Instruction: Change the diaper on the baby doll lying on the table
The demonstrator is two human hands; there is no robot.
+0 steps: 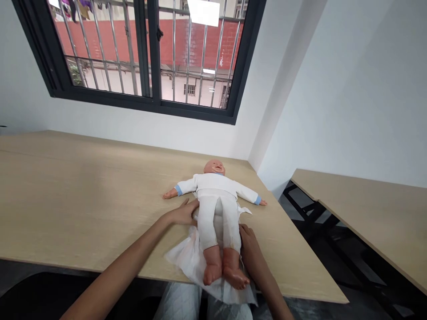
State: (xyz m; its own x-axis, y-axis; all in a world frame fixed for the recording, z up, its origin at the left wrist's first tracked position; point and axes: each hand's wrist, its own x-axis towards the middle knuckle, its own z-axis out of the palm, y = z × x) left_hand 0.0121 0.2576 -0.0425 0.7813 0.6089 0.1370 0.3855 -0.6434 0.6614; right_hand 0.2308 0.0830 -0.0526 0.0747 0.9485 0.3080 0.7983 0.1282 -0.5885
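We see the counter [83, 200] carrying the doll [216, 209] on its back, head at twelve o'clock, feet at six past the near edge. Under it lies a white sheet [187, 258], which may slide and tip the doll off. Our left hand [182, 213] rests flat at nine o'clock, right hand [248, 244] at three; neither grip clasps anything

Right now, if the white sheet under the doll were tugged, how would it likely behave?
The white sheet looks thin and crumpled, so it is probably floppy and light. The doll lies on it, so a tug would likely drag or bunch it. Its front edge droops over the table, suggesting no stiffness.
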